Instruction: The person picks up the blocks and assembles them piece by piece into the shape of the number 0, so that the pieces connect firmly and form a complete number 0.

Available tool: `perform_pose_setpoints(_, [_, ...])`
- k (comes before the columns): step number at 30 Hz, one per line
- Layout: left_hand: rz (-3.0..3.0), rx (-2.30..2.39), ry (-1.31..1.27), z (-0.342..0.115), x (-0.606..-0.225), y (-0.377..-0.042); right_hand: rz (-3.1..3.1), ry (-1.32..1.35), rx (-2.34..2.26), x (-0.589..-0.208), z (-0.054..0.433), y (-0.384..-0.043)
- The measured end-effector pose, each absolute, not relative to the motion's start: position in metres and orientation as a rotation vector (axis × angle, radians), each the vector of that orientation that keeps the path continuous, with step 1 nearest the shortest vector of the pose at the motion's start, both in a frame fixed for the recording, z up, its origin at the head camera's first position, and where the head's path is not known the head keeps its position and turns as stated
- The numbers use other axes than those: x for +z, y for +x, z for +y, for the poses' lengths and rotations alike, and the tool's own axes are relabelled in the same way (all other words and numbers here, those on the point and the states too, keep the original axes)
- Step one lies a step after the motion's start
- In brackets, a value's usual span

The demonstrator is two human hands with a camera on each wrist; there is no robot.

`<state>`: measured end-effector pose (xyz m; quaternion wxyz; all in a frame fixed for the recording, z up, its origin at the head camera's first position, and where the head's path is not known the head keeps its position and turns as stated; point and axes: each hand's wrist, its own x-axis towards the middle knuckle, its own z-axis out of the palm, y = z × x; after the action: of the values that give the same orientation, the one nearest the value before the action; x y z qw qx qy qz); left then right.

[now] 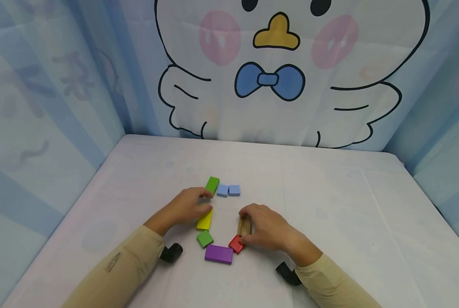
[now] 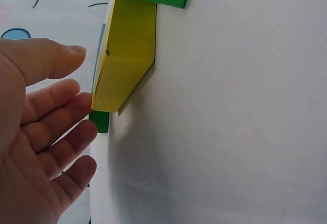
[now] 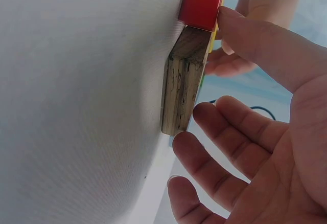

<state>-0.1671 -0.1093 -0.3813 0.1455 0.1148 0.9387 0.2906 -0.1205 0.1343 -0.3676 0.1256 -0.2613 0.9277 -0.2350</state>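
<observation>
Toy blocks form a loose ring on the white tabletop. My left hand hovers at the ring's left side, fingers loosely bent, beside the yellow block and the long green block. In the left wrist view, its fingertips come right up to the near end of the yellow block. Over on the right side, my right hand spans the brown wooden block. Its thumb is at the red block, its other fingertips near the brown block's far end.
Two light blue blocks stand at the back of the ring. A purple block and a small green block make up its front left. Behind the table hangs a curtain with a cartoon figure.
</observation>
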Motion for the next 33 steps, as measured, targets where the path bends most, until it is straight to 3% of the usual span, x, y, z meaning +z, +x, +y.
perform_pose_setpoints(33, [2.657, 0.903, 0.268, -0.085, -0.383, -0.202, 2.697, -0.765, -0.689, -0.368, 0.135, -0.121])
